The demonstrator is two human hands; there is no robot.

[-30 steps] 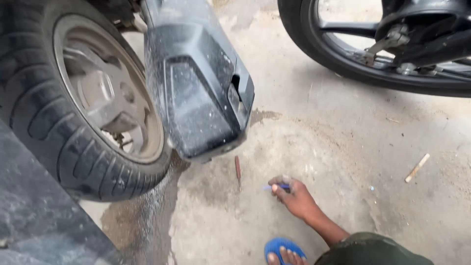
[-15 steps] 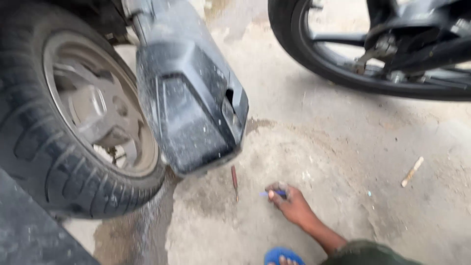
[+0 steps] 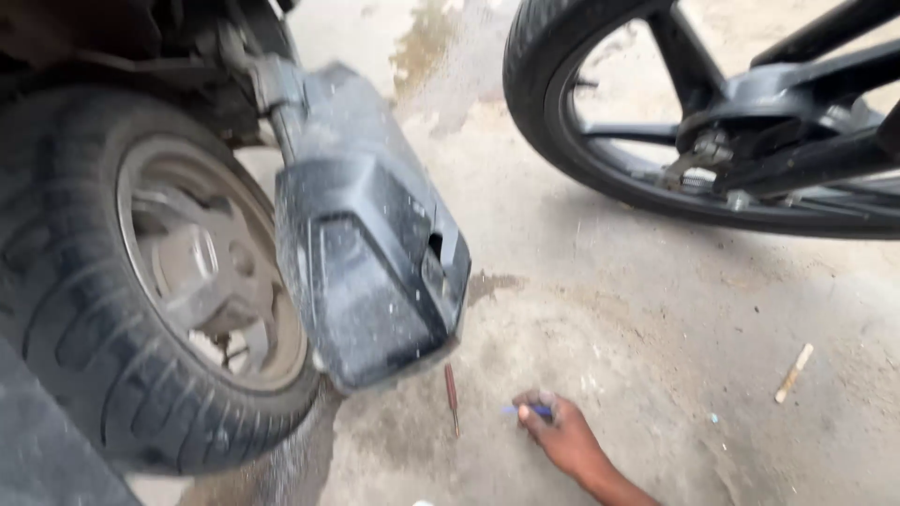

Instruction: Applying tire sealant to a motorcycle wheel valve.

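A dusty concrete floor (image 3: 656,309) is carrying everything here, stained darker near its far edge. A scooter's rear tyre (image 3: 84,375) is filling the left side, its grey hub facing out, and a black exhaust muffler (image 3: 366,262) is hanging just beside it, angling down toward the middle of the floor. Another motorcycle's wheel (image 3: 600,159), with dark spokes, is standing in the far right corner, well apart from the scooter.

Low in the frame, near the bottom edge, one hand (image 3: 562,436) is reaching in from the lower right and resting on the floor; which of the person's hands it is cannot be told with certainty, though it is coming from the right. Its fingers are curling narrowly around a small blue-handled tool (image 3: 525,410), which is lying almost flat against the concrete, its tip pointing left. The other hand is not showing.

A slim red-handled screwdriver (image 3: 452,395) is lying on the floor just left of the hand, under the muffler's lower end, apart from the fingers. A short pale stick (image 3: 793,373) is lying toward the right edge.
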